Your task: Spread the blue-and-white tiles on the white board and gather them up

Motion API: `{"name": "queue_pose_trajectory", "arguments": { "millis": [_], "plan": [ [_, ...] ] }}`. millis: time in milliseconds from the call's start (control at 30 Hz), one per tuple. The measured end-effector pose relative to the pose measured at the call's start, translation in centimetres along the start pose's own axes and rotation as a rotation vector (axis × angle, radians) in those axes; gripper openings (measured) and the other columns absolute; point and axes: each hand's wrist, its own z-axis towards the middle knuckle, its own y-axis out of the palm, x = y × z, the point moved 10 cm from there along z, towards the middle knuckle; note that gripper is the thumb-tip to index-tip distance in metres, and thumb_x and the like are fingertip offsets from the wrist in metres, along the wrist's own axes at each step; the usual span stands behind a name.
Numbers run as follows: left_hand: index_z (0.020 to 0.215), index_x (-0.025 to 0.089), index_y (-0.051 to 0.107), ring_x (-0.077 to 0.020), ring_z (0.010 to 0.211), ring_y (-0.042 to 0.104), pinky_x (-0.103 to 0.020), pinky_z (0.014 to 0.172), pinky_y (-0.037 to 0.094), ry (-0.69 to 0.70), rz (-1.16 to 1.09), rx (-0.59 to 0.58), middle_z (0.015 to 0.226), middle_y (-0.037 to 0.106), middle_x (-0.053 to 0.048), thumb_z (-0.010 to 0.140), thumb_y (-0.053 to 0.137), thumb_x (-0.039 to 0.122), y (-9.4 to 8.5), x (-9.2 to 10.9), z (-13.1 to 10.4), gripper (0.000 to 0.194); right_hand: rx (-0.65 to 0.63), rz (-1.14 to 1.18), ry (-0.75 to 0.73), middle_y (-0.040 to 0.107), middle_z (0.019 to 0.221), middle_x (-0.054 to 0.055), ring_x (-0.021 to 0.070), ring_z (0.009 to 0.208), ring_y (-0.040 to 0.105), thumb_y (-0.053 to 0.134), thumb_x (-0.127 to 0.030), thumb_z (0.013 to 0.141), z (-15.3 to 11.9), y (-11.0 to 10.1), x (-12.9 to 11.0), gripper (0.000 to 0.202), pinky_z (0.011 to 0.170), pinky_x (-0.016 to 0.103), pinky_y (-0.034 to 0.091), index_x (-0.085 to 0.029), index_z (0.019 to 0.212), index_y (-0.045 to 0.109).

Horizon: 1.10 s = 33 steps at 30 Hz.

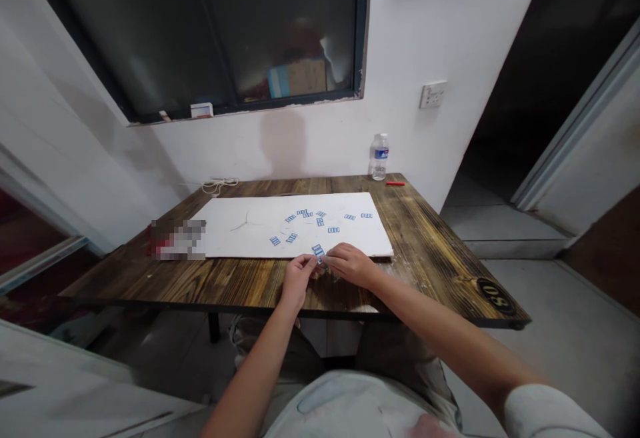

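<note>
My left hand (299,277) and my right hand (352,265) meet at the front edge of a white board (225,228). Both are closed, fingertips pinched together around a small blue-and-white slotted piece (319,250). Its upper part shows above my fingers; the lower end is partly hidden and too small to make out. Several similar slotted pieces lie scattered over the board's right half, among them one piece (333,230) just beyond my right hand and another piece (292,238) beyond my left.
The board lies on a dark wooden table (440,251). At the back stand a water bottle (379,158) and a red stick-like object (395,183); a coiled white cord (220,185) lies back left. A blurred red-and-white item (177,239) sits at the left. Behind is a wall with a window.
</note>
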Motion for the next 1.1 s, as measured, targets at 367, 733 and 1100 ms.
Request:
{"name": "queue_pose_trajectory", "arguments": {
  "millis": [367,733,1100],
  "plan": [
    [0.072,0.015,0.068,-0.0121,0.054,0.059,-0.02,0.048,0.042,0.04,-0.008,0.065,0.06,0.065,-0.001,0.066,0.074,0.04,-0.7,0.1,0.0,0.027,-0.038,-0.025,-0.006,0.066,0.085,0.007,0.0166,0.077,0.059,0.046,-0.019,0.094,0.0,0.5,-0.1,0.024,0.072,0.032,0.049,-0.019,0.113,0.061],
    [0.071,0.014,0.066,-0.0134,0.055,0.062,-0.021,0.05,0.041,0.055,-0.004,0.086,0.063,0.068,-0.004,0.067,0.073,0.041,-1.0,0.0,0.0,0.028,0.194,-0.016,0.512,0.068,0.08,0.006,0.0178,0.073,0.062,0.055,-0.019,0.089,-2.4,-2.2,8.4,0.014,0.069,0.031,0.048,-0.019,0.092,0.069],
    [0.069,0.015,0.066,-0.0142,0.054,0.063,-0.021,0.05,0.044,0.026,-0.006,0.083,0.063,0.069,-0.004,0.062,0.076,0.043,-0.8,0.1,0.0,0.031,-0.106,-0.211,1.018,0.072,0.099,0.008,0.0211,0.094,0.062,0.059,-0.022,0.084,-7.3,-3.8,20.5,0.018,0.084,0.03,0.044,-0.019,0.095,0.073]
  ]
}}
